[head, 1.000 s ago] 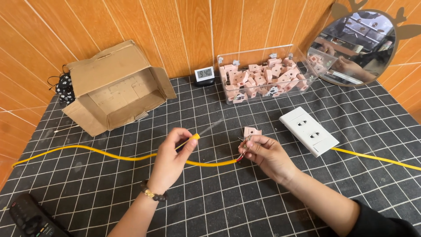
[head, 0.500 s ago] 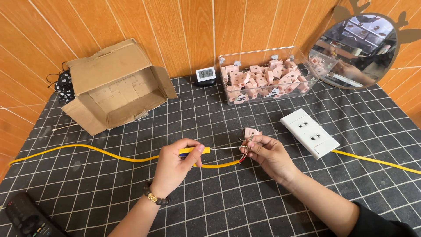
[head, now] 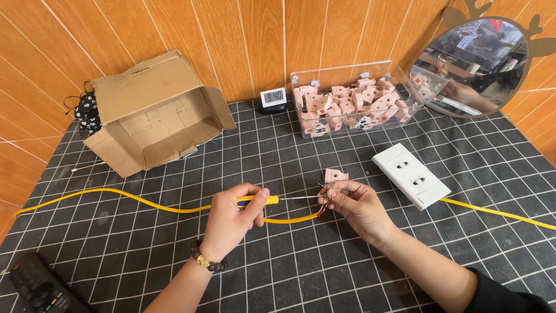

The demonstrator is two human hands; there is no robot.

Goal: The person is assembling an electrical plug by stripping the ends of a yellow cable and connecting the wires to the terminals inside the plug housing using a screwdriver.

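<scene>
My left hand grips a screwdriver by its yellow handle, the thin metal shaft lying level and pointing right. Its tip meets the bare wire ends that my right hand pinches at the end of a yellow cable. A small pink plastic block lies on the mat just above my right hand. The cable runs left across the black gridded mat and loops under both hands.
A white double socket plate lies right of my hands, with another stretch of yellow cable behind it. At the back stand an open cardboard box, a small digital clock, a clear bin of pink blocks and a mirror. A black remote lies at the lower left.
My left hand has turned the screwdriver from pointing up and right to lying level, and brought its tip to the wire ends in my right hand.
</scene>
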